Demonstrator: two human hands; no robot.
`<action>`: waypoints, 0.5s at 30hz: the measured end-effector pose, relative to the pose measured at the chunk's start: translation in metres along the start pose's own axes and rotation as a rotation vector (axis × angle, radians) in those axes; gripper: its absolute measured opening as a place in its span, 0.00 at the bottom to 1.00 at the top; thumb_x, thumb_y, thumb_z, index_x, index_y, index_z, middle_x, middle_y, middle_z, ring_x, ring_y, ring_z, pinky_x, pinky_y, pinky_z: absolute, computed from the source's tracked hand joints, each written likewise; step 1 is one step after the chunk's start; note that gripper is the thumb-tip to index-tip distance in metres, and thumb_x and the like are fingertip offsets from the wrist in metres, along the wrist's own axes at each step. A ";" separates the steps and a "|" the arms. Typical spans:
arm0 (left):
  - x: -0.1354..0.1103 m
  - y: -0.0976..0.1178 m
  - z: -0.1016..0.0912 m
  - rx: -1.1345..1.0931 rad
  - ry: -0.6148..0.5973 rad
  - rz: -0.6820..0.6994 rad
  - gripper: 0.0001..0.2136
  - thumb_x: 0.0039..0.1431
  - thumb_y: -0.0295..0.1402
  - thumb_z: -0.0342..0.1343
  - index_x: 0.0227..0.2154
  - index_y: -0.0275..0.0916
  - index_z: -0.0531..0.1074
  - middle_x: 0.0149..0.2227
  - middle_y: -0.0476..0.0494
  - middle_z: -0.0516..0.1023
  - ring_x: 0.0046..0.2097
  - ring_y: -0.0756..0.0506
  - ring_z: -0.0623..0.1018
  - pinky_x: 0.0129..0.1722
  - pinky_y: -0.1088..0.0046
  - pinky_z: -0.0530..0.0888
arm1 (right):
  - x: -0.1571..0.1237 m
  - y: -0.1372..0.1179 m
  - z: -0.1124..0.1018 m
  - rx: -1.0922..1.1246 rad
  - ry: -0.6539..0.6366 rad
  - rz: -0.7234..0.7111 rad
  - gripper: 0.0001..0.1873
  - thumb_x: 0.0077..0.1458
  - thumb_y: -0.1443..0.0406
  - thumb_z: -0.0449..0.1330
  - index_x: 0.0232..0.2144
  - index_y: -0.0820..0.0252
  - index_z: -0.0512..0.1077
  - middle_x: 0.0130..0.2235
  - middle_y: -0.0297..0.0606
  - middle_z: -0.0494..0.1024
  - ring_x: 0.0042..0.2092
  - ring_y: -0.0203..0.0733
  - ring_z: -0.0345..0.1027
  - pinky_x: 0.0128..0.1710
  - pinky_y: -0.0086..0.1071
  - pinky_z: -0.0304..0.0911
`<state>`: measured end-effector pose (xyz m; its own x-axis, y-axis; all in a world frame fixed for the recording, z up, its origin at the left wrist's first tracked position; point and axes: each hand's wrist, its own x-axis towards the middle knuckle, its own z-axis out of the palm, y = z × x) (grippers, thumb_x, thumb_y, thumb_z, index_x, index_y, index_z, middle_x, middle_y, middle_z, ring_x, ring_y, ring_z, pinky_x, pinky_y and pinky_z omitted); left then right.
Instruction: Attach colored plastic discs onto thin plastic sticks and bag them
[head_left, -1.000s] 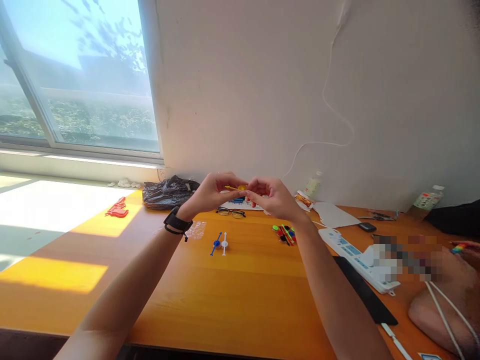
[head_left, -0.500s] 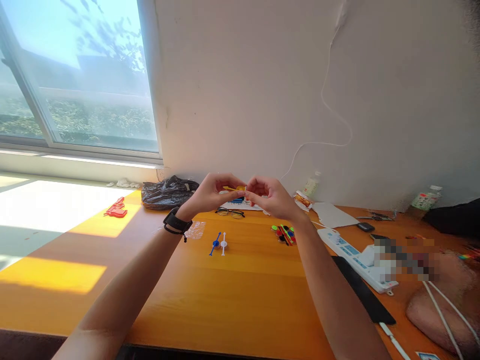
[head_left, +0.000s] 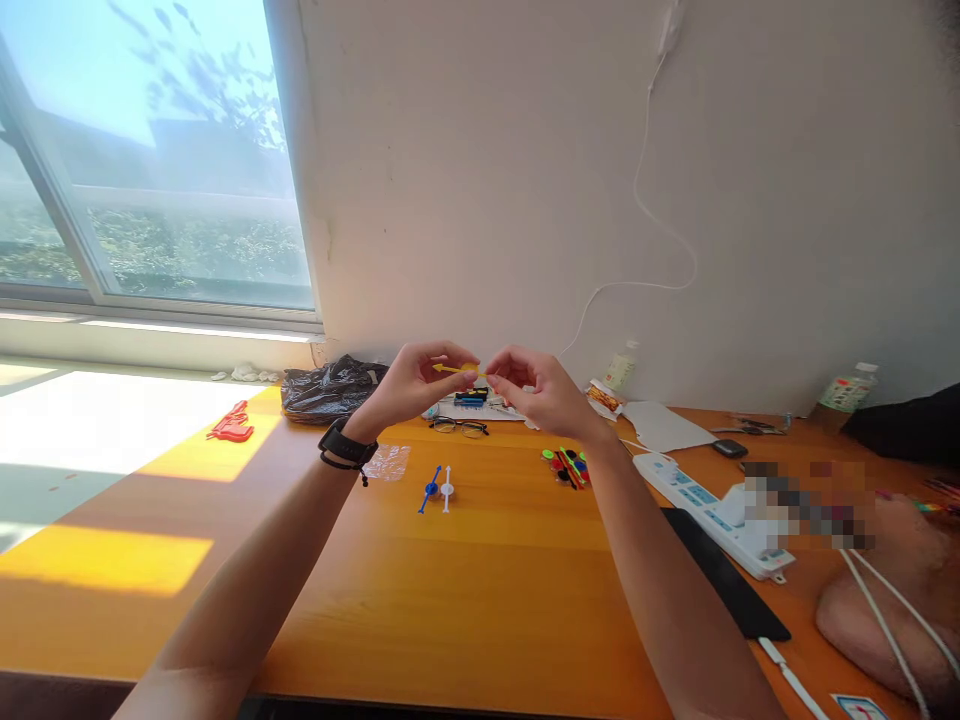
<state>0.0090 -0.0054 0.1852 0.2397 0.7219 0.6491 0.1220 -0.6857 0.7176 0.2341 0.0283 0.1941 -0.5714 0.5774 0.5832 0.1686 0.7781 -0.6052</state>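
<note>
A yellow arrow-shaped plastic spinner (head_left: 444, 369) is held up above the far part of the table, its arrowhead pointing left. My left hand (head_left: 415, 388) pinches it near the middle, where a rounded yellow part shows. My right hand (head_left: 546, 398) is closed on its other end with thumb and fingertips. Below on the table lie a blue arrow spinner (head_left: 430, 490) and a white arrow spinner (head_left: 448, 489), side by side. To the right, close to my right forearm, is a small pile of coloured arrows and round pieces (head_left: 564, 466).
Behind my hands are eyeglasses (head_left: 459, 428) and a black plastic bag (head_left: 330, 390). A red toy gun (head_left: 232, 422) lies left. On the right are a white power strip (head_left: 705, 510), a black phone (head_left: 724, 575), a bottle (head_left: 847, 393) and another person's arm (head_left: 862, 620).
My hands have moved slightly apart. More of the yellow arrow spinner shows between them, and its arrowhead has moved a little up and left.
</note>
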 end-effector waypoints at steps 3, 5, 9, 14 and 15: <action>-0.001 0.005 -0.004 -0.081 -0.060 -0.044 0.15 0.63 0.43 0.65 0.45 0.37 0.82 0.42 0.38 0.85 0.44 0.43 0.85 0.48 0.66 0.82 | 0.000 0.000 -0.003 0.035 0.034 -0.002 0.14 0.64 0.51 0.63 0.40 0.55 0.75 0.33 0.35 0.74 0.33 0.38 0.65 0.31 0.34 0.62; -0.002 0.006 -0.006 -0.169 -0.098 -0.053 0.17 0.66 0.46 0.62 0.45 0.37 0.82 0.41 0.37 0.85 0.44 0.43 0.85 0.49 0.65 0.81 | 0.000 -0.001 -0.005 0.062 0.043 0.003 0.16 0.63 0.49 0.64 0.40 0.54 0.75 0.31 0.33 0.71 0.32 0.38 0.63 0.30 0.33 0.61; -0.001 0.003 -0.007 -0.145 -0.137 -0.063 0.14 0.63 0.44 0.65 0.42 0.39 0.83 0.37 0.40 0.83 0.40 0.45 0.83 0.43 0.68 0.81 | -0.001 -0.004 -0.005 0.065 0.022 0.011 0.16 0.64 0.49 0.64 0.41 0.53 0.75 0.27 0.31 0.67 0.30 0.38 0.61 0.29 0.33 0.59; 0.000 0.004 -0.004 -0.103 -0.063 -0.058 0.13 0.57 0.42 0.71 0.39 0.39 0.80 0.36 0.44 0.82 0.37 0.48 0.80 0.39 0.71 0.80 | 0.000 -0.010 0.002 -0.120 0.169 -0.140 0.15 0.66 0.53 0.63 0.50 0.50 0.76 0.47 0.42 0.74 0.45 0.45 0.69 0.43 0.39 0.68; 0.000 0.005 -0.003 -0.095 -0.044 -0.054 0.14 0.57 0.42 0.71 0.38 0.39 0.79 0.36 0.44 0.81 0.37 0.48 0.80 0.39 0.71 0.80 | 0.000 -0.011 0.004 -0.148 0.204 -0.166 0.17 0.65 0.52 0.63 0.54 0.48 0.75 0.51 0.43 0.73 0.47 0.46 0.68 0.46 0.40 0.68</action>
<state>0.0066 -0.0087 0.1897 0.2774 0.7516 0.5984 0.0443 -0.6322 0.7735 0.2295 0.0188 0.1985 -0.4305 0.4657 0.7732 0.2106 0.8848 -0.4156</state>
